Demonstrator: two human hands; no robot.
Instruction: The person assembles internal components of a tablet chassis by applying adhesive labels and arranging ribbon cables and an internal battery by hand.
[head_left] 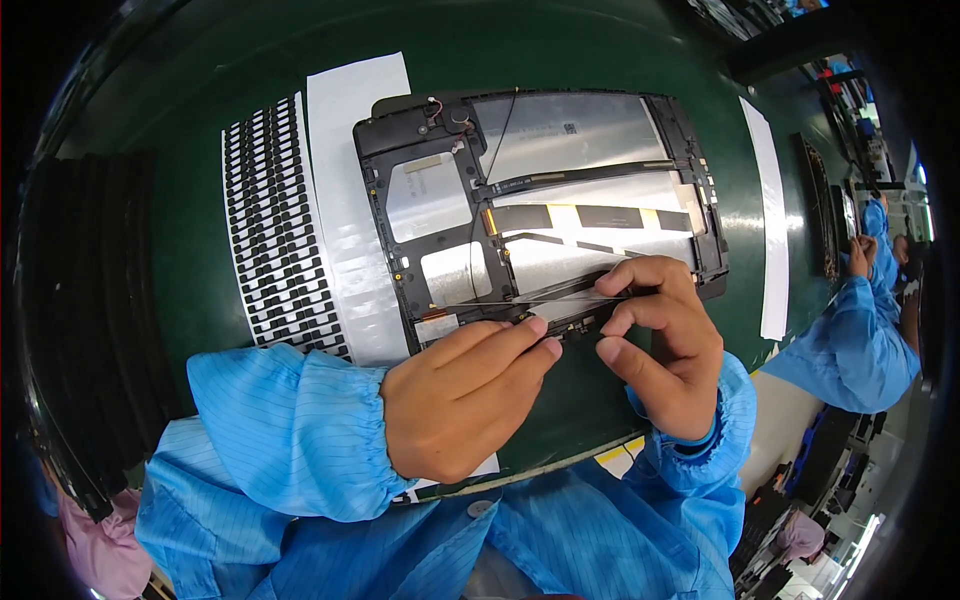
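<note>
An opened tablet lies on the green table in front of me, its silver battery plates, black frame and ribbon cables exposed. My left hand rests at its near edge, fingers pressed together and fingertips on the frame. Just right of it, my right hand is curled over the same edge, thumb and fingers drawn in. A thin, shiny, clear strip stretches between the two hands along that edge. Whatever lies under the left fingertips is hidden.
Left of the tablet are a white sheet and a sheet with rows of small black parts. A white strip lies to the right. Dark stacked trays stand far left. Another person's blue sleeve shows at right.
</note>
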